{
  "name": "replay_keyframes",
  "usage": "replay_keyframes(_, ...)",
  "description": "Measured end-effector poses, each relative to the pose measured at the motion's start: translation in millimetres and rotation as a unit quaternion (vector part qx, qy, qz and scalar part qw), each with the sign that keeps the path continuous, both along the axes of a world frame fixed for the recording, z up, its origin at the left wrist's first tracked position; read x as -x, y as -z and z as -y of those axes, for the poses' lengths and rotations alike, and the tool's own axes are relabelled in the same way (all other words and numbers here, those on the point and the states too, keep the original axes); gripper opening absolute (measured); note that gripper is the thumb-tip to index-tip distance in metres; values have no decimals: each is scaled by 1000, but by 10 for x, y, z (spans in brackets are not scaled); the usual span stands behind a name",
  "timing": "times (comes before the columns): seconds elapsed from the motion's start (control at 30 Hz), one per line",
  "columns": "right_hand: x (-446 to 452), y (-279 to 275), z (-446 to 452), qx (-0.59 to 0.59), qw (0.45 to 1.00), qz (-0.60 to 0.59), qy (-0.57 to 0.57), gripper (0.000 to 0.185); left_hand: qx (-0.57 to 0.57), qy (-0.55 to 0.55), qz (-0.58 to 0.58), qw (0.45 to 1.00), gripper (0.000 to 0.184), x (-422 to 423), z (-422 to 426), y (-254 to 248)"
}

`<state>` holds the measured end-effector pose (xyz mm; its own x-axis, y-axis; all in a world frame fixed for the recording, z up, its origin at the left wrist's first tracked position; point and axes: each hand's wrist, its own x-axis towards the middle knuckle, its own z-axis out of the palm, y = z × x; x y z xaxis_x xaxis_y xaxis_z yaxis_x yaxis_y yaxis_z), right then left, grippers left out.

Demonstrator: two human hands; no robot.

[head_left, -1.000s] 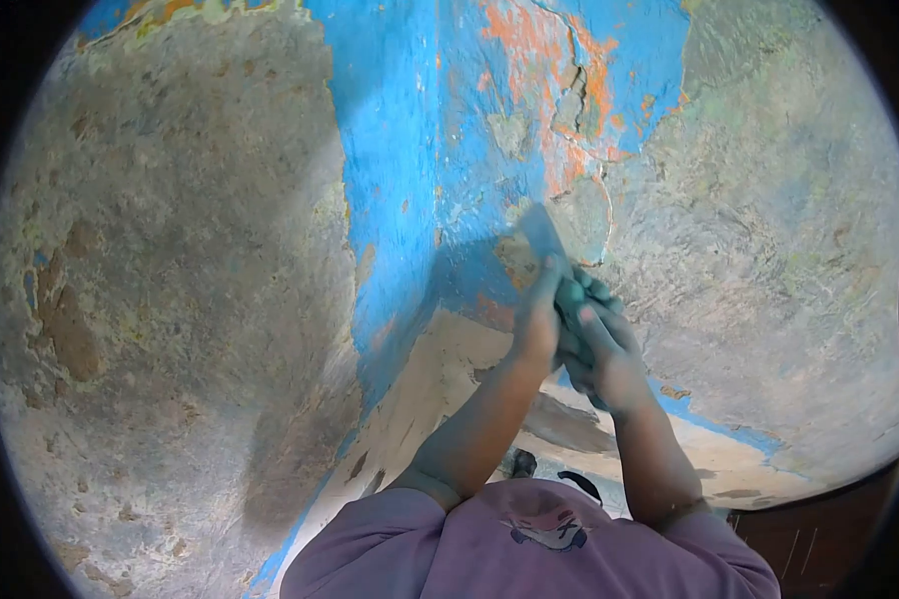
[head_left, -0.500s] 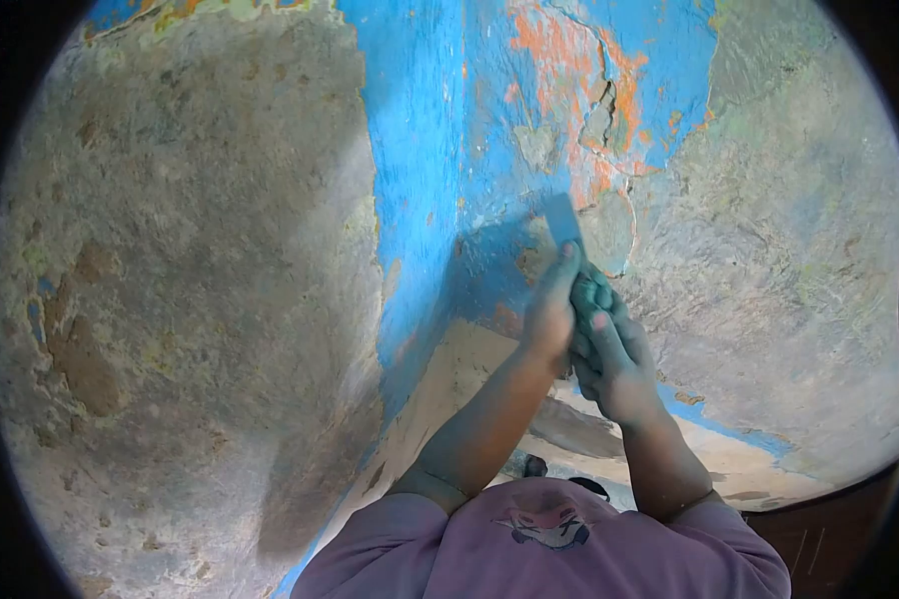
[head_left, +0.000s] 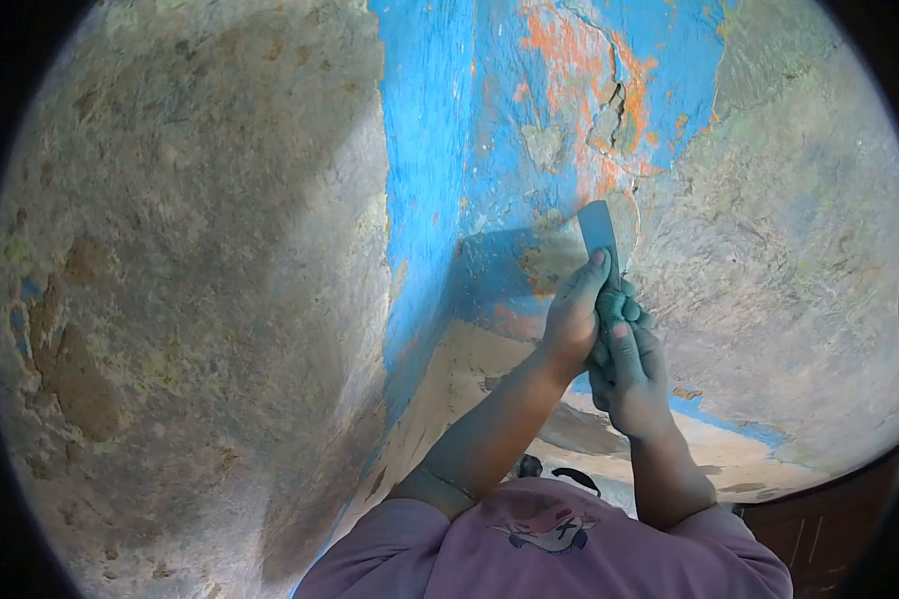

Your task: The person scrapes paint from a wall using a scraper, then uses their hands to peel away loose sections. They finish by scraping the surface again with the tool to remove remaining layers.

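A flat-bladed scraper (head_left: 597, 226) points up toward the wall, its blade over a bare patch at the edge of the orange and blue paint (head_left: 529, 90). My left hand (head_left: 576, 311) is wrapped round the scraper from the left, the thumb lying along the lower blade. From the right, my right hand (head_left: 631, 369) grips the handle, which the fingers mostly hide. Both hands touch each other. Whether the blade's tip touches the wall, I cannot tell.
Rough grey wall (head_left: 210, 200) spreads to the left, and more grey wall (head_left: 769, 250) to the right. A blue strip (head_left: 425, 130) runs down the corner. Beside the orange paint is a crack (head_left: 619, 110). A dark brown surface (head_left: 819, 539) shows at lower right.
Both hands and the scraper have shifted right in the view, and the blade now shows sharply. The wall has also slid rightward in the picture. The grip looks much the same.
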<state>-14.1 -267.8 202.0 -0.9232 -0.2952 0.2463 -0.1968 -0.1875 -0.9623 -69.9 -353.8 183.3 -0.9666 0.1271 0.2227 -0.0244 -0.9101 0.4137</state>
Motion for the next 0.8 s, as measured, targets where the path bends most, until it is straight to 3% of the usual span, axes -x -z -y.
replay_keyframes(0.1, 19, 123, 47, -75, 994, -55, 50, 27, 16, 18, 11, 1000, 35, -70, 111, -50)
replay_keyframes(0.37, 6, -61, -194, -12, 996, 88, 0, 29, 24, -36, 51, 998, 35, -87, -99, -86)
replay_keyframes(0.6, -75, 63, -47, -38, 998, 57, 1, 28, 2, -36, 50, 998, 39, -155, 18, 74)
replay_keyframes(0.63, -5, 131, -31, -45, 996, 75, -12, 27, 44, -60, 99, 992, 40, -112, 64, 85)
replay_keyframes(0.8, 43, 169, 149, -43, 998, 49, 2, 27, 66, -85, 95, 990, 38, -80, 213, 45)
